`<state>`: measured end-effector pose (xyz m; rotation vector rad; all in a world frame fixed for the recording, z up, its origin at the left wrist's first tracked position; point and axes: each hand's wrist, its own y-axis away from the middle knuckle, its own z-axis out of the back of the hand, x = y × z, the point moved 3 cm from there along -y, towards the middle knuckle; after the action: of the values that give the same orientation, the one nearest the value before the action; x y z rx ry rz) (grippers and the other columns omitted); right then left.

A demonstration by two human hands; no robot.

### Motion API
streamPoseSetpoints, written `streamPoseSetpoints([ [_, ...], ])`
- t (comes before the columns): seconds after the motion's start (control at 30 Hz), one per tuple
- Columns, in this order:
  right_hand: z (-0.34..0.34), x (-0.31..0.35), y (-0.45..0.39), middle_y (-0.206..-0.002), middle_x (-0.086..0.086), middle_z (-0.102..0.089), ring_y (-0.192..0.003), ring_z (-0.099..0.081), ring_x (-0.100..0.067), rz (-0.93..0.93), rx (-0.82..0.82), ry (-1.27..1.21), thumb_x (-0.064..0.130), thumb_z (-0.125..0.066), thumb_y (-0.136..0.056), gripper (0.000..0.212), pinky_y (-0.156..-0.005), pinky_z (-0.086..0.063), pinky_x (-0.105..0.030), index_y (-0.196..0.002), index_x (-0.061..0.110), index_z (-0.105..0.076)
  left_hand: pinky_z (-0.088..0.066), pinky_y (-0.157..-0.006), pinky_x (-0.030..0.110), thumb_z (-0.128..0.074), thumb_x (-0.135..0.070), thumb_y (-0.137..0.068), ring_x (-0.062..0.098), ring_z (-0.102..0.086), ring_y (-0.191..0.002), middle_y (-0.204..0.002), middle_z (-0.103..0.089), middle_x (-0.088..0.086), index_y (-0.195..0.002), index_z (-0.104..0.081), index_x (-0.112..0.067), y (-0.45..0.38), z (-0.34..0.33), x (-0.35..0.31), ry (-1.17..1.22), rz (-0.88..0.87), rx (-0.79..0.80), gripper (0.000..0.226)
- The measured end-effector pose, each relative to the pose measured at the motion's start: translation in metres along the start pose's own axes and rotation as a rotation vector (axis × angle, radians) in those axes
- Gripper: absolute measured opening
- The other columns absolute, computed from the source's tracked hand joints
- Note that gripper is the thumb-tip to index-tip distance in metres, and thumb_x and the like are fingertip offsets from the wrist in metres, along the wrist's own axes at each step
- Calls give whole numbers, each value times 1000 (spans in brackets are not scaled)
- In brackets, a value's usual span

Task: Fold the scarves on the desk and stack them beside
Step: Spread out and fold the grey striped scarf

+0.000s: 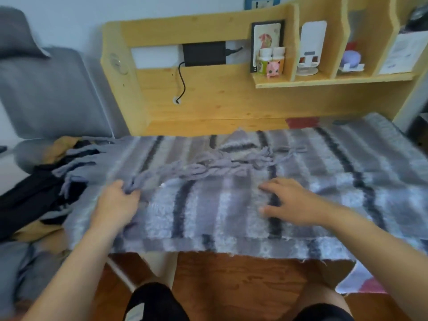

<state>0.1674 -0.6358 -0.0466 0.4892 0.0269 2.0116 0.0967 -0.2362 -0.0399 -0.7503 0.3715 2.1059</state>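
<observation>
A: Scarf position?
B: Grey striped scarf (231,193) spread flat over the worktop (208,126); fringe doubled back.
A: Both hands?
B: Left hand (115,202) apparently pinches fringe, blurred; right hand (291,202) flat, fingers released.

I am looking into a home, most likely a bedroom or study corner. I see a pine desk (208,107) with a built-in shelf (324,81) of small cubbies holding supplement bottles (266,61), a pink toy figure (273,68) and a framed picture (266,38). A grey padded chair (46,89) stands to the left, a wooden floor (231,274) lies below, and a charger cable (183,82) hangs down the desk's back panel.
</observation>
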Motion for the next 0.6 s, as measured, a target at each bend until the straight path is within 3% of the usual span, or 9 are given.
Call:
streamPoseSetpoints([
  [0.07,-12,23,10,-165,16,2,-153,4,-17,133,47,23,79,-52,-85,92,-122,-18,-43,-159,43,-11,-56,-67,40,-60,-60,-84,21,-68,-74,-87,-73,2,-92,-63,-18,-3,-5,37,-275,40,190,43],
  [0.17,-40,53,15,-163,17,23,-151,24,-15,240,126,157,87,-47,-80,104,-124,-1,-46,-159,44,6,-52,-64,36,-56,-64,-92,21,-68,-79,-95,-71,1,-109,-56,-20,11,-14,29,-244,13,213,47],
  [0.3,-57,64,6,-166,6,22,-151,25,-20,236,2,327,79,-46,-85,104,-121,14,-38,-160,35,11,-48,-66,34,-56,-75,-86,20,-65,-87,-101,-66,2,-129,-55,-13,26,-33,-8,-205,-20,383,75],
  [0.4,-57,73,1,-167,1,15,-153,20,-23,274,-118,383,73,-43,-89,95,-119,17,-38,-162,31,3,-48,-97,35,-68,-60,-89,23,-55,-128,-148,-51,-4,-156,-33,-23,36,-43,-28,-58,-46,530,84],
  [0.43,-57,77,1,-168,-1,11,-153,16,-25,286,-139,403,71,-43,-91,92,-119,16,-40,-162,30,-3,-44,-104,33,-72,-52,-90,21,-52,-133,-152,-47,-7,-156,-31,-27,42,-44,-35,40,-41,589,83],
  [0.5,-58,79,-1,-168,-3,3,-154,10,-28,287,-154,423,68,-45,-92,84,-121,12,-43,-161,28,-17,-47,-107,39,-76,-36,-91,17,-60,-121,-140,-58,-9,-145,-42,-33,42,-46,-46,147,-78,616,65],
  [0.6,-50,79,2,-166,-1,-9,-153,-3,-26,289,-201,391,65,-49,-93,77,-126,-5,-45,-158,29,-28,-55,-95,44,-70,-17,-96,20,-65,-98,-111,-64,-3,-127,-54,-25,32,-35,-63,437,1,467,36],
])
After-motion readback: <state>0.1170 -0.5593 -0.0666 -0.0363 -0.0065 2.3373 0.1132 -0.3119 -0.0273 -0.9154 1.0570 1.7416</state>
